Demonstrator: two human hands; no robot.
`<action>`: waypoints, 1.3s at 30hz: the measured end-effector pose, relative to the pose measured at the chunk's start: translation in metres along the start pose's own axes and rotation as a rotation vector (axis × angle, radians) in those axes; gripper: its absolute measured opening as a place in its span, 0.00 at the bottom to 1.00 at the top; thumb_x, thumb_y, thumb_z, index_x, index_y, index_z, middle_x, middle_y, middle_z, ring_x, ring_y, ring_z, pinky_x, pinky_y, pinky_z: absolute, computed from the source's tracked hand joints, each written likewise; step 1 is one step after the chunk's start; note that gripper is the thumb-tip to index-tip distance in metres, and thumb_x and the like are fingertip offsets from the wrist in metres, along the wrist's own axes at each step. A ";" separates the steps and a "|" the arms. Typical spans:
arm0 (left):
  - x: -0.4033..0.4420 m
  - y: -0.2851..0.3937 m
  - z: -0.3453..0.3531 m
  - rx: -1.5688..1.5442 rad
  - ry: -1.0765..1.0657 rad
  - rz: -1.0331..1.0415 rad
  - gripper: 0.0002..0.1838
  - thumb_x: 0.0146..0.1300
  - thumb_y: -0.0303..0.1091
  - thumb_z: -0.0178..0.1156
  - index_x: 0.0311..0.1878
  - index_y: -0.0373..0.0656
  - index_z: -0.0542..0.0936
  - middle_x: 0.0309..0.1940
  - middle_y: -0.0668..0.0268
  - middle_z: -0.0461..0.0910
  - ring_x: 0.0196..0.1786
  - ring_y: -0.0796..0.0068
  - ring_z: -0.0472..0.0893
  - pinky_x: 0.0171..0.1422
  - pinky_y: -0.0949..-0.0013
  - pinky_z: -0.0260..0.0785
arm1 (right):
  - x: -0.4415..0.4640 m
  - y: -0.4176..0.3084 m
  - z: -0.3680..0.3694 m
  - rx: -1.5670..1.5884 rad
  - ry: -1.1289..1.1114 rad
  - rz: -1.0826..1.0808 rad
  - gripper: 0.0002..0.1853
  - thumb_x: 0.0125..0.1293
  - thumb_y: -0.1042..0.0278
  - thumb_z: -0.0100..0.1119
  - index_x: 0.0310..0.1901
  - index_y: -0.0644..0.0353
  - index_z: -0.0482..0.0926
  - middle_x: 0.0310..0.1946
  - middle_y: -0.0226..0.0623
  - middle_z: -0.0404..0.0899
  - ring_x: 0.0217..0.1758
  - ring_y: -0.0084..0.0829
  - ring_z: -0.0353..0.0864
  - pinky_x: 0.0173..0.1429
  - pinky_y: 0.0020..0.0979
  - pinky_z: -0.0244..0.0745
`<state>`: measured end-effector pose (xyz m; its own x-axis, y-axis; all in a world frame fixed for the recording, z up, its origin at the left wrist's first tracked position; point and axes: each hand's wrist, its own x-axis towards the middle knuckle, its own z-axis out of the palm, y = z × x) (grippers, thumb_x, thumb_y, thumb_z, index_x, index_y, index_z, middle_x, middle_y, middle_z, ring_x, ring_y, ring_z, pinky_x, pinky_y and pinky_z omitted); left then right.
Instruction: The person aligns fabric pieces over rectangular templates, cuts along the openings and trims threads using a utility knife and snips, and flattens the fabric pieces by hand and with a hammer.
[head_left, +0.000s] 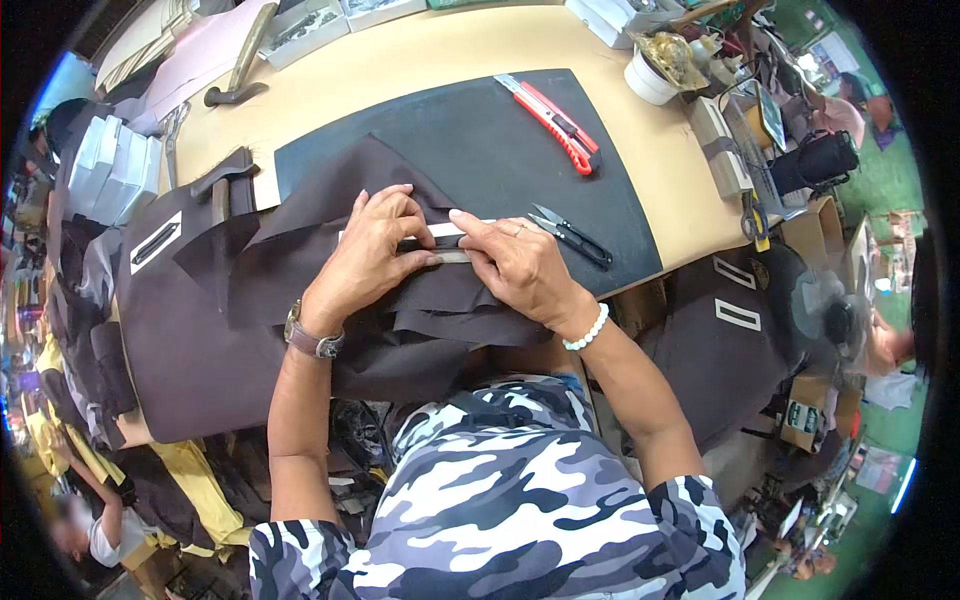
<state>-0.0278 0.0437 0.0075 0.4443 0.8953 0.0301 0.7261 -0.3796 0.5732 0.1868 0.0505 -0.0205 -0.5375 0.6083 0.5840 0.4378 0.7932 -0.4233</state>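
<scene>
Two hands pinch a dark cloth at its narrow opening

The dark cloth (310, 215) lies in the centre of the frame, in loose folds over the near edge of the pale, smooth tabletop (400, 50) and partly on a flat black mat (430, 125). The right hand (380, 240) has its thumb and fingers closed on the cloth, at the left end of a narrow opening with white strips (445, 230). The left hand (512, 255) is clamped on the right end, its thumb and forefinger pressed together on the material.

Just beside the left hand are small pointed snips (572, 236) with black handles; they are the nearest loose tool. Farther up the mat, a red plastic cutter (550, 120) lies at a slant. To the left of the right hand, a hammer (220, 185) with a curved metal head rests on the dark material. Another hammer (242, 70), with a wooden handle, lies at the upper left of the frame. White boxes (112, 170) are stacked at the left, and a round white tub (650, 80) holds a crumpled, yellowish, shiny bag (668, 58) at the upper right.
</scene>
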 end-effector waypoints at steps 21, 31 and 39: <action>0.004 0.002 -0.003 -0.026 -0.035 -0.053 0.11 0.48 0.35 0.70 0.33 0.42 0.81 0.45 0.66 0.74 0.69 0.56 0.62 0.73 0.46 0.46 | -0.002 0.000 0.001 -0.026 0.017 -0.042 0.25 0.53 0.78 0.60 0.56 0.62 0.73 0.36 0.39 0.83 0.40 0.34 0.84 0.44 0.33 0.77; -0.004 0.000 0.002 0.010 0.152 0.142 0.09 0.47 0.31 0.70 0.31 0.40 0.82 0.39 0.63 0.75 0.63 0.55 0.67 0.68 0.54 0.57 | 0.000 -0.001 0.000 0.017 0.015 0.019 0.25 0.52 0.78 0.62 0.55 0.61 0.74 0.32 0.40 0.83 0.36 0.36 0.84 0.41 0.33 0.79; -0.013 -0.010 0.002 0.086 0.140 0.164 0.09 0.49 0.35 0.69 0.35 0.47 0.85 0.36 0.68 0.75 0.62 0.61 0.69 0.72 0.45 0.49 | -0.005 0.007 -0.011 -0.020 -0.151 -0.105 0.24 0.53 0.78 0.61 0.55 0.61 0.74 0.36 0.42 0.83 0.38 0.37 0.84 0.45 0.33 0.81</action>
<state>-0.0402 0.0353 -0.0002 0.4868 0.8416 0.2339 0.6951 -0.5354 0.4797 0.2001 0.0527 -0.0190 -0.6826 0.5208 0.5127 0.3870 0.8527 -0.3509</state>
